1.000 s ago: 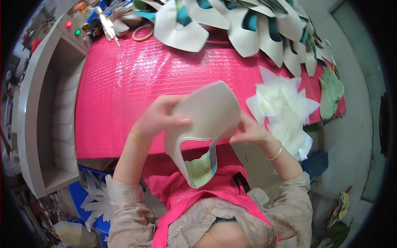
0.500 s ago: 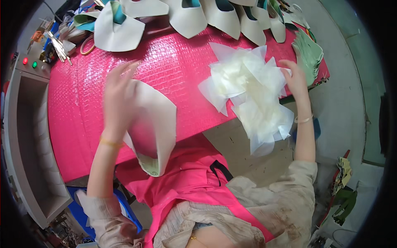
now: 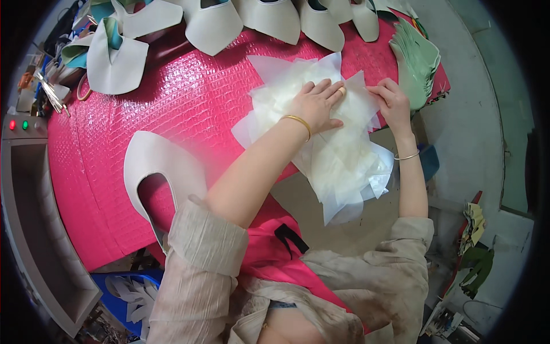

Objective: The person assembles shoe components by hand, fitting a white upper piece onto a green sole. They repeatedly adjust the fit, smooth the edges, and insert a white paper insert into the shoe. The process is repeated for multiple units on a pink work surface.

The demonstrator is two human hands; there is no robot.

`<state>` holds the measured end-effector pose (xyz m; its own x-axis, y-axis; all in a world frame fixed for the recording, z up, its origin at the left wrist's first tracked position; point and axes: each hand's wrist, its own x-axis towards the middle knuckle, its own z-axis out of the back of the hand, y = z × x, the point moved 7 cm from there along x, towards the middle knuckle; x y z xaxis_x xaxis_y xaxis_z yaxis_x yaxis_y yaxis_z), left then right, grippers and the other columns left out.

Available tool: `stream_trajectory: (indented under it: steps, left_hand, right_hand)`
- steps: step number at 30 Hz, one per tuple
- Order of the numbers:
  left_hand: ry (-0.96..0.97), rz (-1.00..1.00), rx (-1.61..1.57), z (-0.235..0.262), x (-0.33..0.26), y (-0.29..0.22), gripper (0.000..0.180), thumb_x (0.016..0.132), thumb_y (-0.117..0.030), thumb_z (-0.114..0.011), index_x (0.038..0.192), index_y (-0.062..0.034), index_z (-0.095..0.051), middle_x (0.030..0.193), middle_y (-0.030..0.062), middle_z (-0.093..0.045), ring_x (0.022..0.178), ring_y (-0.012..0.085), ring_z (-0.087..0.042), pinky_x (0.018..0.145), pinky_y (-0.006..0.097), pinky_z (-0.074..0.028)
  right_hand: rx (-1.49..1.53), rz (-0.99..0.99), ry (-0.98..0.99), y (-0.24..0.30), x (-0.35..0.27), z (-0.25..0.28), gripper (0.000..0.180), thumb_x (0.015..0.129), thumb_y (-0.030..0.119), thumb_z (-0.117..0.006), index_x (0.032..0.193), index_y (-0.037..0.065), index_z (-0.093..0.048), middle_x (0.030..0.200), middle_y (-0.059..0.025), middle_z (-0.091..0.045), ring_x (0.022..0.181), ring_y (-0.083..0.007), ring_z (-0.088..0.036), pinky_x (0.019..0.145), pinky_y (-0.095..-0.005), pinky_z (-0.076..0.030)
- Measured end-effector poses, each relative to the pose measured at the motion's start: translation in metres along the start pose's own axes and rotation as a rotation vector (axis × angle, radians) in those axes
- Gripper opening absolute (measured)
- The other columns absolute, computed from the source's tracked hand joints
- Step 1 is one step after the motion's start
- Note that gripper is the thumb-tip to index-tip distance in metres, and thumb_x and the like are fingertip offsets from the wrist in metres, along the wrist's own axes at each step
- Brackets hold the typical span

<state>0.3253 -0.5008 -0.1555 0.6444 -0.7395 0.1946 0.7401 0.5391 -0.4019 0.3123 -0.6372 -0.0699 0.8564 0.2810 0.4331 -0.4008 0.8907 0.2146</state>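
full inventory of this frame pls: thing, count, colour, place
table cover: one, glossy pink, across the bench
translucent sheets: one pile, whitish, right of centre, hanging over the near edge
shoe upper: one, cream, lying flat left of centre
shoe uppers: a row, cream with teal lining, far edge
green pieces: one stack, pale green, far right corner
machine: one, grey with a red and a green button, left edge
left hand: flat on the sheet pile
right hand: fingertips on the pile's right edge
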Motion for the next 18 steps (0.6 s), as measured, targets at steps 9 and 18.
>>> stream_trajectory:
  steps: [9, 18]
  left_hand:
    - [0.008, 0.005, 0.080, 0.028, -0.001, 0.000, 0.070, 0.075, -0.039, -0.062, 0.134, -0.0146, -0.033, 0.134, 0.0006, -0.037, 0.117, 0.0181, -0.041, 0.090, 0.038, -0.035]
    - [0.093, 0.072, -0.057, 0.012, 0.032, -0.004, 0.099, 0.062, -0.048, -0.071, 0.140, -0.0259, -0.015, 0.121, 0.0011, -0.052, 0.120, 0.0207, -0.039, 0.089, 0.040, -0.032]
  right_hand:
    - [-0.077, 0.071, 0.023, 0.002, 0.005, -0.001, 0.011, 0.071, 0.007, -0.061, 0.081, 0.006, -0.062, 0.073, -0.0058, -0.054, 0.064, -0.0243, -0.055, 0.057, -0.0330, -0.045]
    - [-0.193, 0.153, 0.042, 0.004, -0.001, -0.012, 0.007, 0.070, 0.008, -0.062, 0.077, 0.007, -0.060, 0.069, -0.0054, -0.050, 0.062, -0.0247, -0.054, 0.054, -0.0343, -0.042]
